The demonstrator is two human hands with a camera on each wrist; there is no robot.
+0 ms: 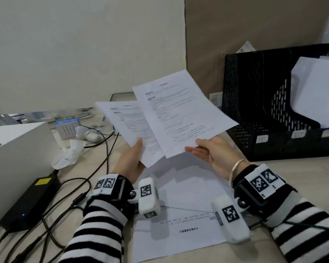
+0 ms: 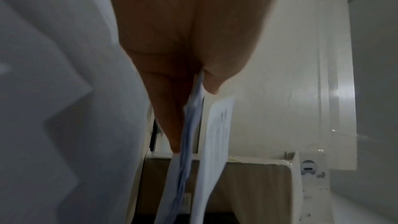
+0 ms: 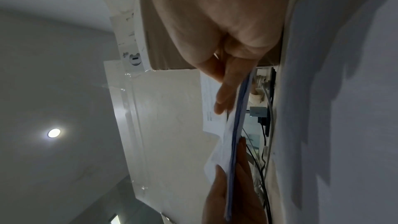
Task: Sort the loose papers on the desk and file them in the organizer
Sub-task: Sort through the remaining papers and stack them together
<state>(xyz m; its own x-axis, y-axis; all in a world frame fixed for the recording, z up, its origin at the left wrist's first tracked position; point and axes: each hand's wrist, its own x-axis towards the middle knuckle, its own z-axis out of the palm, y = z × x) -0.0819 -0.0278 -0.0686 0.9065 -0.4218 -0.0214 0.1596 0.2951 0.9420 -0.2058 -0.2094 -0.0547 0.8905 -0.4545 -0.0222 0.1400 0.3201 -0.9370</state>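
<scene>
— Black mesh organizer (image 1: 258,103) stands far right, white sheets in its right slot. What lies left?
— Cables, a power brick (image 1: 29,202), crumpled tissue.
— Papers?
— Two printed sheets raised: left hand (image 1: 132,164) pinches one (image 1: 129,124), right hand (image 1: 215,154) pinches the other (image 1: 180,112). More lie on the desk (image 1: 179,236) beneath.

Printed text on sheets (image 1: 180,112) illegible.

Both forearms reach forward in striped sleeves. The left hand (image 1: 130,164) pinches with thumb on top, fingers beneath; the right hand (image 1: 215,156) likewise grips, palm turned inward.
</scene>
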